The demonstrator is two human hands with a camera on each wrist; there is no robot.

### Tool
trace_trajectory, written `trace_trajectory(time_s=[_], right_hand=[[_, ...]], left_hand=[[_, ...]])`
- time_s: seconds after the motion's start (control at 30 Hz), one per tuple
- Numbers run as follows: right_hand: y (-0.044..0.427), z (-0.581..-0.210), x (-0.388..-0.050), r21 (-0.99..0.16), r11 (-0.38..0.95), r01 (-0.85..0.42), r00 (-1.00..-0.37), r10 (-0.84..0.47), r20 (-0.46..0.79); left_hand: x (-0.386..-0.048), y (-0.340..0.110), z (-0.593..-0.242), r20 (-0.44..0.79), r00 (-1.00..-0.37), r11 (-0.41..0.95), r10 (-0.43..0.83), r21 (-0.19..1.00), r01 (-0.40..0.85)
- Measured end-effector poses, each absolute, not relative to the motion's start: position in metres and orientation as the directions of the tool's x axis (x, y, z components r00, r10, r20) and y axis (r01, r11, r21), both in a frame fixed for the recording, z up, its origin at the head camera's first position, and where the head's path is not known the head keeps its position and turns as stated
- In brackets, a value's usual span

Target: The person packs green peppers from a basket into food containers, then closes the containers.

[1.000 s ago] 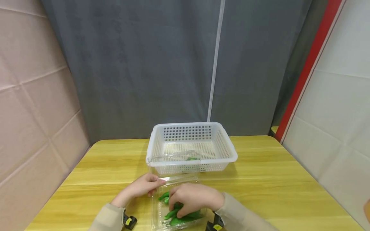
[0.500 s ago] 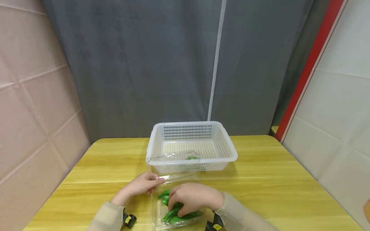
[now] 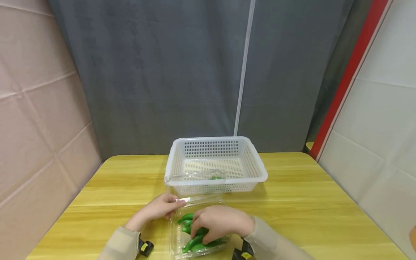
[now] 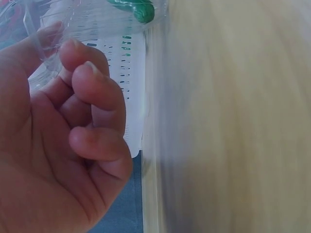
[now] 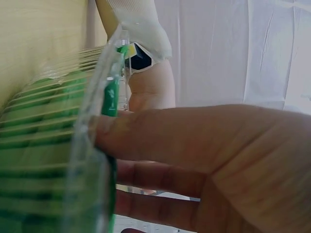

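Observation:
A clear plastic clamshell box [image 3: 175,236] lies on the table with its lid folded back toward the basket. Several green chili peppers [image 3: 195,242] lie inside it. My left hand [image 3: 164,207] pinches the box near the fold between lid and base; in the left wrist view its other fingers curl loosely beside the plastic. My right hand [image 3: 217,224] reaches down into the base from the right, thumb and fingers curled about a pepper and covering part of the pile. In the right wrist view, the right thumb [image 5: 146,136] lies against the box's edge, with peppers showing through the ribbed wall.
A white perforated plastic basket [image 3: 260,173] stands behind the box, the lid leaning over its front rim. A bit of green [image 3: 215,178] shows through the lid there. The wooden table [image 3: 308,216] ends at a grey curtain [image 3: 162,79], with pale walls on both sides.
The peppers under my right hand have shifted slightly, a lower one sliding a little left and swinging its tip downward. My left hand and the box have hardly moved.

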State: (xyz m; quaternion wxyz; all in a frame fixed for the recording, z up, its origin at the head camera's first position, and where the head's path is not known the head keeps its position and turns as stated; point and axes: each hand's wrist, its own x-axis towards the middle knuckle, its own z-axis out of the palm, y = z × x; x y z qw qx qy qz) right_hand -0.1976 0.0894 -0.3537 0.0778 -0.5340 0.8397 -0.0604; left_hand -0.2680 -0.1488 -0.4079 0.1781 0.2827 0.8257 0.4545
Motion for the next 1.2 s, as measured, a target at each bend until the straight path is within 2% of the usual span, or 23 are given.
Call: trace_trajectory(time_s=[0.27, 0.37, 0.53, 0.7, 0.93, 1.2], right_hand=[[0.101, -0.335, -0.196, -0.178, 0.422, -0.889, -0.425, -0.905, -0.026], [0.115, -0.322, -0.196, -0.221, 0.427, -0.877, -0.442, -0.897, 0.025], [0.148, -0.298, -0.201, -0.324, 0.449, -0.833, -0.505, -0.855, 0.114], [0.179, -0.268, -0.214, -0.380, 0.445, -0.811, -0.532, -0.831, 0.163], [0.191, -0.235, -0.253, -0.430, 0.560, -0.708, -0.633, -0.773, 0.035], [0.184, -0.244, -0.305, -0.414, 0.676, -0.610, -0.700, -0.705, -0.119]], left_hand=[[-0.268, -0.149, -0.406, -0.031, -0.780, 0.428, 0.626, 0.849, 0.309], [-0.268, -0.148, -0.406, -0.033, -0.778, 0.426, 0.627, 0.851, 0.307], [-0.267, -0.147, -0.405, -0.029, -0.774, 0.422, 0.633, 0.851, 0.313], [-0.267, -0.146, -0.402, -0.014, -0.769, 0.415, 0.639, 0.848, 0.329], [-0.268, -0.147, -0.404, -0.012, -0.775, 0.413, 0.632, 0.851, 0.324], [-0.266, -0.146, -0.410, -0.004, -0.774, 0.408, 0.633, 0.852, 0.329]])
